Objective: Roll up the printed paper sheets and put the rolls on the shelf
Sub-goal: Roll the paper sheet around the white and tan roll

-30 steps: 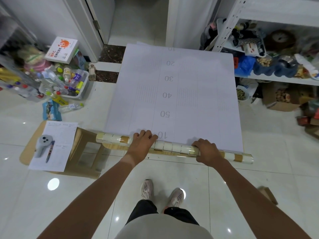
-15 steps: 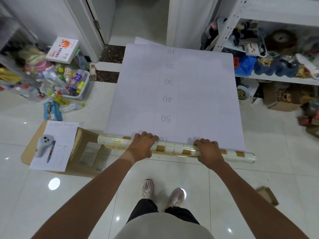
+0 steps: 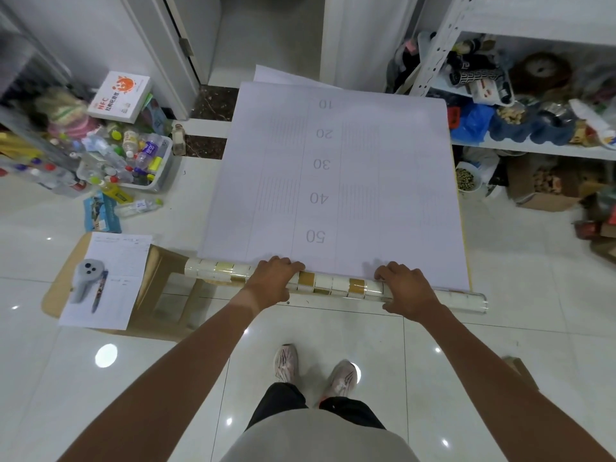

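Head cam view: my left hand [image 3: 271,281] and right hand [image 3: 405,288] both curl over the roll [image 3: 333,285] at 6 o'clock of the printed sheet [image 3: 333,181], which runs flat toward 12. My guess at the risk: uneven pushing makes it cone out, and the shelf [image 3: 533,148] at 2 o'clock is cluttered.

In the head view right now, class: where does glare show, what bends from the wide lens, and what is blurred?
Head view: ceiling-light glare spots dot the glossy floor tiles; the wide lens bows the door frame and the shelf upright; the shelf clutter at the right edge is smeared, while the printed sheet and both hands read sharp.
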